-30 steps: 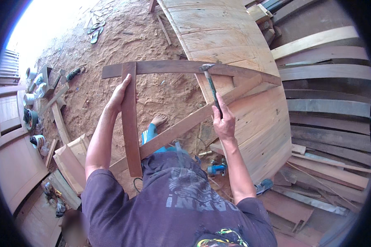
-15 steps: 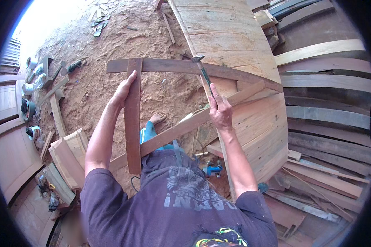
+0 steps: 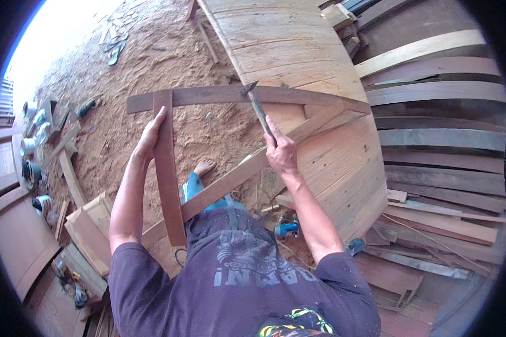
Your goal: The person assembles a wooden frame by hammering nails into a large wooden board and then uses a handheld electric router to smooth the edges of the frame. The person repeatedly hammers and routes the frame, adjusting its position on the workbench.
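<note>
A triangular wooden frame lies partly over the plank surface. It consists of a long dark batten point(image 3: 219, 95), a shorter reddish-brown crosspiece point(image 3: 166, 163) and a lighter diagonal batten point(image 3: 230, 182). My left hand point(image 3: 150, 133) is closed round the crosspiece, just below where it crosses the long batten. In my right hand point(image 3: 281, 150) is a hammer point(image 3: 258, 111), gripped by its handle. The hammer's metal head is at the long batten; whether it touches the wood I cannot tell.
Wide plank boards point(image 3: 348, 180) form a work surface at right. Beyond them are stacked timber boards point(image 3: 438, 137). A blue power tool point(image 3: 287, 229) sits near my body. Wood offcuts point(image 3: 87, 230) and tape rolls point(image 3: 28, 147) lie left; sandals point(image 3: 115, 49) are on the dirt floor.
The whole scene has shifted left and slightly down in view. The hammer's head is tilted differently over the long batten. Both hands keep their grips.
</note>
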Demonstrator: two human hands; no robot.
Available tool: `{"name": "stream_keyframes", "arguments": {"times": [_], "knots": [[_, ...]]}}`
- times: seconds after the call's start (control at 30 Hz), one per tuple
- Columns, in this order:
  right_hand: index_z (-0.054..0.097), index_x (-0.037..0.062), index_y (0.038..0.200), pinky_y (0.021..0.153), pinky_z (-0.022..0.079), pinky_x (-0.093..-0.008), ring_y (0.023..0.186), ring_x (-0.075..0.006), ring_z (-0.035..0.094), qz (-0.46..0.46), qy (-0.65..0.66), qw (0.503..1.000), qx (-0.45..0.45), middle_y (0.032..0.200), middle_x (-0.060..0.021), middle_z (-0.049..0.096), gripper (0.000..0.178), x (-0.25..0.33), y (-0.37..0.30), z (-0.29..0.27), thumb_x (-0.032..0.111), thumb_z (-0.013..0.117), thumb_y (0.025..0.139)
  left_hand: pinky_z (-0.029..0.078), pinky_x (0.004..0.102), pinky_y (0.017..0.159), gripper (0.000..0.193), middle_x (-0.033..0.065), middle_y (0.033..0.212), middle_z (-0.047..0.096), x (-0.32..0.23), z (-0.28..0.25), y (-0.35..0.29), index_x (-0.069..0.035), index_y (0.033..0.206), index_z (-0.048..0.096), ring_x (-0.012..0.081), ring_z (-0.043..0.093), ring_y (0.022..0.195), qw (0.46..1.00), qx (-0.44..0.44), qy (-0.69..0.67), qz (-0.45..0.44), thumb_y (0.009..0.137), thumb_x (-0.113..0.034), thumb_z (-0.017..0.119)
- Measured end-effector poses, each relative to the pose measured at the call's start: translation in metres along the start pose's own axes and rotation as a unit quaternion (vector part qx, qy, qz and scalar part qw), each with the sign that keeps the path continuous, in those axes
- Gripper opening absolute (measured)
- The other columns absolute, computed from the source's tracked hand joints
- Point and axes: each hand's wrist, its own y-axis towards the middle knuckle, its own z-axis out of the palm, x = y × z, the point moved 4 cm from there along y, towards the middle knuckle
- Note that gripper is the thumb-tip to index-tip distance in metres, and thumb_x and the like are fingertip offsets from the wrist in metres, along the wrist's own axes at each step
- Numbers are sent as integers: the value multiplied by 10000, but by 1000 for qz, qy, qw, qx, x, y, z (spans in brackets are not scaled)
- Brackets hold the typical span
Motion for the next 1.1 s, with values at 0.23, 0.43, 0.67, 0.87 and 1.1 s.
{"name": "stream_keyframes", "arguments": {"times": [0.23, 0.43, 0.67, 0.87, 1.1], "knots": [[565, 8, 1531, 962, 598, -419, 1147, -321, 763, 151, 168, 971, -75, 1303, -237, 747, 501, -13, -52, -31, 156, 656, 1062, 582, 350, 545, 633, 71, 765, 715, -4, -20, -39, -107, 952, 683, 195, 695, 606, 999, -20, -26, -19, 988, -737, 635], [571, 12, 1533, 1001, 574, -402, 1169, -267, 735, 174, 162, 964, -122, 1345, -210, 735, 493, -44, -111, -48, 129, 672, 1065, 575, 347, 529, 641, 54, 747, 680, 13, -78, -99, -116, 1091, 670, 206, 691, 586, 995, -77, -48, -31, 987, -747, 625], [554, -8, 1544, 988, 579, -364, 1158, -201, 707, 232, 237, 935, -125, 1398, -176, 704, 491, -50, -127, -56, 89, 660, 1074, 558, 341, 521, 698, 37, 763, 664, 52, -149, -155, -111, 1240, 629, 194, 669, 571, 989, -111, -82, -46, 986, -761, 612], [557, -8, 1544, 979, 584, -361, 1157, -195, 708, 209, 214, 948, -108, 1404, -171, 700, 495, -49, -114, -54, 89, 670, 1072, 553, 337, 497, 705, 27, 739, 653, 83, -170, -178, -112, 1224, 625, 186, 661, 547, 985, -136, -99, -48, 971, -770, 626], [587, 106, 1557, 827, 594, -407, 972, -314, 766, 40, 64, 994, -79, 1162, -198, 768, 528, -21, -75, -66, 90, 706, 1042, 548, 342, 492, 711, 27, 730, 642, 98, -174, -188, -121, 1227, 628, 184, 659, 547, 978, -167, -110, -58, 945, -774, 663]]}}
